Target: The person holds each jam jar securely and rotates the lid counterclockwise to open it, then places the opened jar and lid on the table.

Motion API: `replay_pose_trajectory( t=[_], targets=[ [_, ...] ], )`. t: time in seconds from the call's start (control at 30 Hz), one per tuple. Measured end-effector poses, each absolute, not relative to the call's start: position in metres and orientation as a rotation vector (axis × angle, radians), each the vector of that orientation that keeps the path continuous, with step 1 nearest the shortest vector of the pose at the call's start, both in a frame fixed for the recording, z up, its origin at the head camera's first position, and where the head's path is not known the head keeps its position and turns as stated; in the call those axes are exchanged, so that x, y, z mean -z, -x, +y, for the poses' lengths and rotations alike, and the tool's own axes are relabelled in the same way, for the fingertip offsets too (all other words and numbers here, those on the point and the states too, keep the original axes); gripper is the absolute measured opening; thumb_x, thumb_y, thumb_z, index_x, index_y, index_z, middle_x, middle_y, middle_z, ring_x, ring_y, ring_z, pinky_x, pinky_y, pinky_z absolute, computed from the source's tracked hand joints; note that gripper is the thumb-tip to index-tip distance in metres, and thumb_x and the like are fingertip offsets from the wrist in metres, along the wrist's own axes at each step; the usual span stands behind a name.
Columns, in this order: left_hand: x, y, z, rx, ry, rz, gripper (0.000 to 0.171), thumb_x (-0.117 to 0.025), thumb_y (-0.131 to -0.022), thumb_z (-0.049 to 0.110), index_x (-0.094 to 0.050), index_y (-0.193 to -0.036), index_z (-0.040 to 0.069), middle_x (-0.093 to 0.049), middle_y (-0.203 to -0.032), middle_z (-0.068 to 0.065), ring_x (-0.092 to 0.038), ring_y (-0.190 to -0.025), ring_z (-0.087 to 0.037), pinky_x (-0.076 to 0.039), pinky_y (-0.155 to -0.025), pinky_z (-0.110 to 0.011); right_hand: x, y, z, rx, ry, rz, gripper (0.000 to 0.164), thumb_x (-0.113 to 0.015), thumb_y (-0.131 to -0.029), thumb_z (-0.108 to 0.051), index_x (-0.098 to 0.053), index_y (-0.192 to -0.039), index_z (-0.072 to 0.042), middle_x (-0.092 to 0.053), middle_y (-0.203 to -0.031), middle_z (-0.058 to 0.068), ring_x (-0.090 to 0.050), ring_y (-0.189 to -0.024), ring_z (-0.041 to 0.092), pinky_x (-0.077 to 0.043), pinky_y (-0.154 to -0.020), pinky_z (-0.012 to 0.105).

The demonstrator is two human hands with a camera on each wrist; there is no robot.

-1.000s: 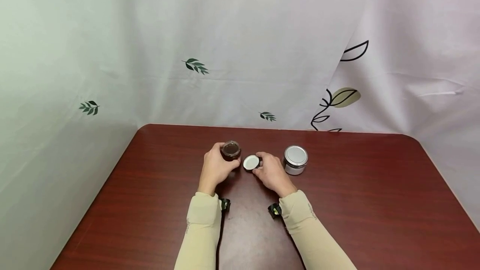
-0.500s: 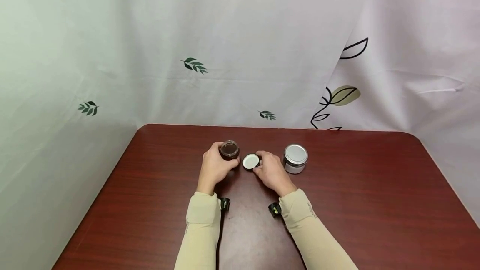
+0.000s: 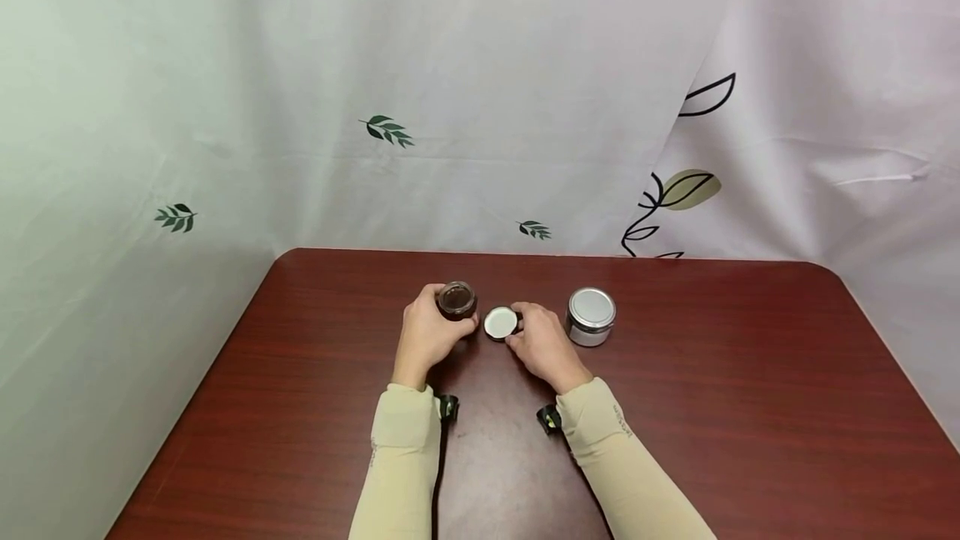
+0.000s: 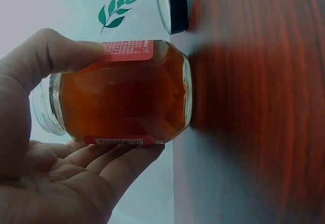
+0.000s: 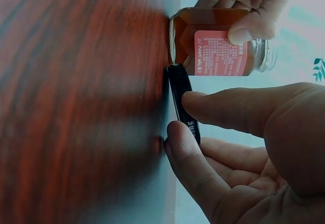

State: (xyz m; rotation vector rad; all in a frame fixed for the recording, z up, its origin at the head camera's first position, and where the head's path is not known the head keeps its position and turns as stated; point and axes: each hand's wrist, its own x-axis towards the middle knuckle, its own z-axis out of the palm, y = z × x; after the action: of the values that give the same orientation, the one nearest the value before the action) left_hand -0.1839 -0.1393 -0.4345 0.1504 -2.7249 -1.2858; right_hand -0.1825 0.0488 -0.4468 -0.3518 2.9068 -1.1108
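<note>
My left hand (image 3: 428, 335) grips a glass honey jar (image 4: 127, 97) around its sides, thumb on one side and fingers on the other. Amber honey fills the jar, which has a red label and an uncovered threaded mouth. In the head view the jar stands upright, its dark round opening facing up. Just right of it, my right hand (image 3: 546, 343) pinches a black jar lid (image 5: 184, 99) between thumb and fingers. The lid's white inner side faces up in the head view, and it is slightly tilted close over the table.
A silver-lidded round tin (image 3: 591, 317) stands on the table just right of my right hand. The dark red wooden table (image 3: 712, 390) meets a pale leaf-printed curtain (image 3: 480, 90) at its far edge. Cables run back along both forearms.
The jar and lid shift very slightly left in the head view, with the scene drifting a little too. Both holds stay the same.
</note>
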Motion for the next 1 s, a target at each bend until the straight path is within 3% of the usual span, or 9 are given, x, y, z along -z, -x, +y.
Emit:
replay_pose_trajectory(
  t=[0.67, 1.0],
  targets=[
    [0.4335, 0.1841, -0.1405, 1.3, -0.163, -2.74, 0.063, -0.087, -0.073, 0.024, -0.059, -0.127, 0.004, -0.068, -0.114, -0.013, -0.065, -0.103, -0.03, -0.051, -0.089, -0.045, 0.4488, 0.1823, 0.0479, 1.085, 0.343, 2.938, 0.048, -0.082, -0.079, -0.003, -0.065, -0.124, 0.004, -0.066, -0.091, 0.009, -0.063, -0.086, 0.021, -0.052, -0.079, 0.038],
    [0.4317, 0.184, -0.1425, 1.317, -0.173, -2.753, 0.067, -0.087, -0.074, 0.024, -0.057, -0.13, 0.003, -0.067, -0.116, -0.014, -0.064, -0.105, -0.031, -0.051, -0.091, -0.046, 0.4467, 0.1814, 0.0481, 1.085, 0.355, 2.944, 0.047, -0.082, -0.079, -0.003, -0.065, -0.122, 0.004, -0.067, -0.093, 0.009, -0.064, -0.087, 0.021, -0.052, -0.081, 0.038]
  ],
)
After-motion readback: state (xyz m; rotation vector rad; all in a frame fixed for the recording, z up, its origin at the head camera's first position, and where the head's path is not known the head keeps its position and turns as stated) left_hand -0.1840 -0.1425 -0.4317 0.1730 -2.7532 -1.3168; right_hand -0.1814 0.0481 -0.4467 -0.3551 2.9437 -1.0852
